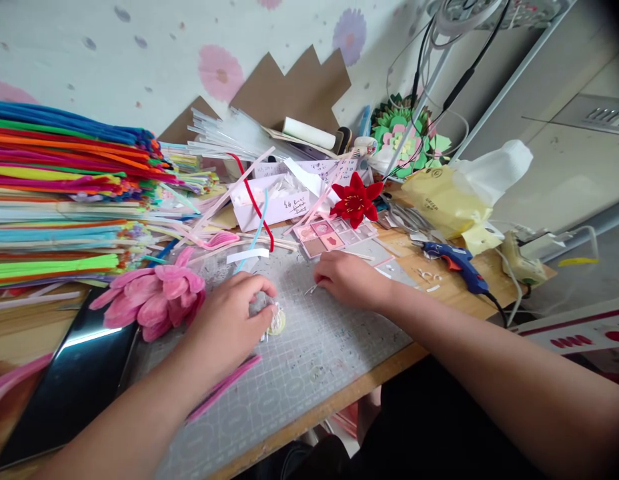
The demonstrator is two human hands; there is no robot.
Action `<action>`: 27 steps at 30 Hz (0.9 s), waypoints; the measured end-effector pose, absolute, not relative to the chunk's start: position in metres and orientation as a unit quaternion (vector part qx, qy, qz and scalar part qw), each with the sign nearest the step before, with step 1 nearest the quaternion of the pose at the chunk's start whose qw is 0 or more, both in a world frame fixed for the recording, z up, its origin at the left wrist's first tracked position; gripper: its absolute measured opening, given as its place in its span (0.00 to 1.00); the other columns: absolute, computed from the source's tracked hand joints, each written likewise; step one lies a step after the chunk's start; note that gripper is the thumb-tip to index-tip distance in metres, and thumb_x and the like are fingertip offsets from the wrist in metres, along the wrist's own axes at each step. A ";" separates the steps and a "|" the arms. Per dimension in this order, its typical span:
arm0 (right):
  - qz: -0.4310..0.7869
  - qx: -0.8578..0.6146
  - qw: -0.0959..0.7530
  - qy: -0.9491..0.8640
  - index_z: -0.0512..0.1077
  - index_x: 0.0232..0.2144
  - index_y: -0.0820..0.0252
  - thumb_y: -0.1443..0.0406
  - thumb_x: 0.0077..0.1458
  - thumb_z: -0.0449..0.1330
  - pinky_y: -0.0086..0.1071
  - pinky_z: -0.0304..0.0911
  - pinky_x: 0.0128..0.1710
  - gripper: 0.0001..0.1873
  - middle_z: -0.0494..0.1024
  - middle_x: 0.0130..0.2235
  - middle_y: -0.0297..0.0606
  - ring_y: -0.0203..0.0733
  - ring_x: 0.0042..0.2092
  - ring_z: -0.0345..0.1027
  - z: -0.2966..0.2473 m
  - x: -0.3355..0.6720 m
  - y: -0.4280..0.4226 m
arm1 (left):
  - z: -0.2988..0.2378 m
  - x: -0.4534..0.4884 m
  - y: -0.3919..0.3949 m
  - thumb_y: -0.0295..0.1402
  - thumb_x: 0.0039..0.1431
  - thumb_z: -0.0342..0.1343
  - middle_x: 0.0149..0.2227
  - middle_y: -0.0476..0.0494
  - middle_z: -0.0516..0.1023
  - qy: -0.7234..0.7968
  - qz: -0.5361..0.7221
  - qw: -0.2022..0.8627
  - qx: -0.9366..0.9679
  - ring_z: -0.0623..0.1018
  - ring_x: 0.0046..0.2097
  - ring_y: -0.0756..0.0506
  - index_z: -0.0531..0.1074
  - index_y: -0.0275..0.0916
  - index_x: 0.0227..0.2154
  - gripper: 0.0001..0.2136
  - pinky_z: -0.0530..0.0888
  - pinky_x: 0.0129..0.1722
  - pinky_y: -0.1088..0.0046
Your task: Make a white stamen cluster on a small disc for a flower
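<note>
My left hand [234, 317] curls over the grey cutting mat [309, 393], thumb and forefinger closed on a small bunch of thin white strands [276, 321] with a pale yellow round part. What lies under the fingertips is partly hidden. Further right, my right hand [347, 279] rests low on the mat, its fingers pinched together at a few thin pale wire-like pieces [311, 289]. Left of my left hand sits a fluffy pink flower [157, 297]. Pink pipe cleaners [227, 387] lie on the mat below that hand.
Bundles of coloured pipe cleaners [64, 160] fill the left. A dark tablet [84, 373] lies beneath the pink flower. A red flower [357, 200] stands by a compartment tray [334, 237]. A blue glue gun [457, 265] and tissue pack [439, 200] are at right.
</note>
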State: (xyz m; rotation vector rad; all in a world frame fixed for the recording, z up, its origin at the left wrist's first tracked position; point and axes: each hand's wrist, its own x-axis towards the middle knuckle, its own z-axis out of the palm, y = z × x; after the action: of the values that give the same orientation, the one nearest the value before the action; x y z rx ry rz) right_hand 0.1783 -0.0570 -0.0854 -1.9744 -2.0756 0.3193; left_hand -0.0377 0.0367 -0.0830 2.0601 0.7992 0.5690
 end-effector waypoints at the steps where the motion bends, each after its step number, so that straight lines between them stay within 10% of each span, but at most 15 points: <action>1: 0.112 -0.681 0.134 -0.711 0.73 0.29 0.63 0.75 0.54 0.56 0.34 0.55 0.39 0.07 0.74 0.35 0.43 0.42 0.38 0.64 -0.085 0.178 -0.057 | -0.081 -0.038 0.037 0.31 0.47 0.62 0.35 0.46 0.76 0.318 0.232 0.397 0.829 0.71 0.36 0.41 0.76 0.45 0.27 0.03 0.64 0.32 0.69; 14: 0.354 -0.626 0.346 -0.603 0.64 0.27 0.59 0.71 0.56 0.54 0.26 0.54 0.26 0.06 0.63 0.23 0.26 0.32 0.25 0.57 -0.043 0.177 -0.076 | -0.041 -0.011 0.018 0.43 0.54 0.59 0.35 0.44 0.78 0.285 0.165 0.597 0.731 0.77 0.39 0.43 0.73 0.40 0.36 0.13 0.71 0.38 0.66; 27: 0.433 -0.543 0.590 -0.412 0.75 0.30 0.63 0.70 0.43 0.66 0.27 0.61 0.28 0.08 0.75 0.27 0.30 0.31 0.27 0.66 -0.041 0.204 -0.105 | -0.032 0.040 0.001 0.29 0.45 0.63 0.21 0.52 0.72 0.275 0.129 0.630 0.715 0.70 0.25 0.52 0.73 0.37 0.23 0.04 0.66 0.28 0.74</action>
State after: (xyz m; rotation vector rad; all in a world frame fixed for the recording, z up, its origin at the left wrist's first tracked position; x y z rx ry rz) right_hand 0.2041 -0.1047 -0.0411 -1.2636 -0.9581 1.0086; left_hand 0.0399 0.0005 -0.0323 1.6363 0.6290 0.2956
